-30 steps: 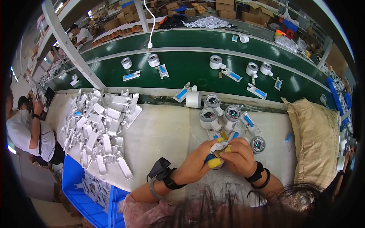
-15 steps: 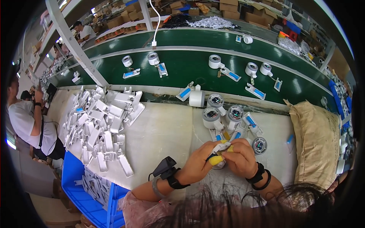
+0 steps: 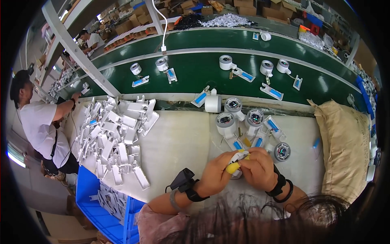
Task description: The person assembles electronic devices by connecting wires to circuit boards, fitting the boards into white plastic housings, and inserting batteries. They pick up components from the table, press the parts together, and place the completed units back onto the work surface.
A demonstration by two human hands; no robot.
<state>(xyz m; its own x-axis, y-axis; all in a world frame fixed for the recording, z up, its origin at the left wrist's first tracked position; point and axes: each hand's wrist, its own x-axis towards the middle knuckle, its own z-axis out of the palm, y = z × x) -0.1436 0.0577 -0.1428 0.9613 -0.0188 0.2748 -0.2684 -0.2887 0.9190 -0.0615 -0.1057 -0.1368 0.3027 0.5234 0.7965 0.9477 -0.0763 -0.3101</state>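
My left hand (image 3: 215, 174) and my right hand (image 3: 258, 168) meet over the near part of the table, fingers closed on a small white plastic part (image 3: 241, 155). Yellow covers show on some fingertips. Part of a round white piece (image 3: 236, 174) shows beneath the hands; the fingers hide the rest. Just beyond stand several round white housings (image 3: 225, 120) with grey rims and circuit boards inside. White trays holding blue cells (image 3: 274, 124) lie among them. Right of my hands is another round housing (image 3: 282, 151), face up.
A heap of white plastic covers (image 3: 118, 138) spreads over the table's left, above a blue bin (image 3: 90, 191) of similar parts. A green conveyor (image 3: 195, 77) carries more housings and trays. A tan sack (image 3: 343, 146) lies at right. Another person (image 3: 44, 122) stands at far left.
The view has shifted slightly, moving the table items a little. My hands stay together on the white part, with fingers slightly repositioned. The person at left now reaches toward the conveyor.
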